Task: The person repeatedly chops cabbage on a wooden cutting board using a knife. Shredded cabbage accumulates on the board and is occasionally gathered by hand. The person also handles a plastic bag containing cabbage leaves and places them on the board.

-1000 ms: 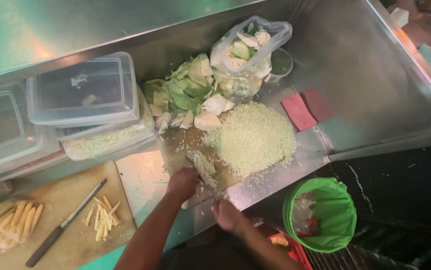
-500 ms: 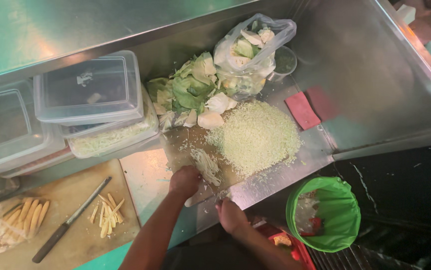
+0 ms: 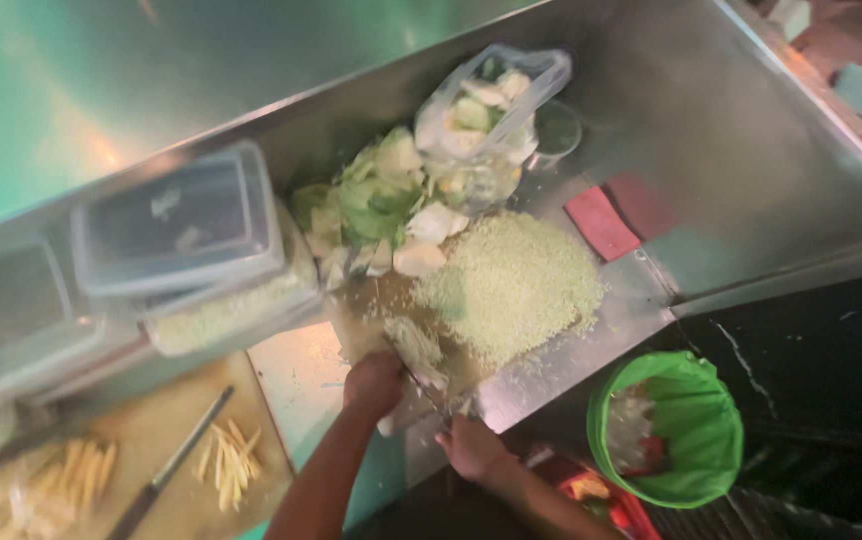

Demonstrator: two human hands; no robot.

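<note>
Nearest me, my right hand (image 3: 473, 447) is closed around what seems to be a knife handle, though blur hides the blade. My left hand (image 3: 375, 384), just beyond it, is curled with fingers bent down onto a small clump of cabbage (image 3: 416, 346) at the near edge of the steel counter (image 3: 591, 345). To the near right, below the counter edge, a green bucket (image 3: 686, 425) stands open; a red crate (image 3: 606, 500) shows beside my right forearm. To the near left, a wooden board (image 3: 166, 450) carries a dark-handled knife (image 3: 171, 465) and pale yellow sticks (image 3: 231, 455).

Past the clump lies a broad heap of finely chopped cabbage (image 3: 511, 285), with bare steel to its right running to the counter's corner. A flat red cloth (image 3: 601, 222) lies farther right. On the left, stacked clear plastic boxes (image 3: 181, 230) with lids sit near the back wall. Farthest, rough cabbage pieces (image 3: 381, 195) pile against the wall, and a clear plastic bag (image 3: 481, 125) of cabbage chunks leans beside them.
</note>
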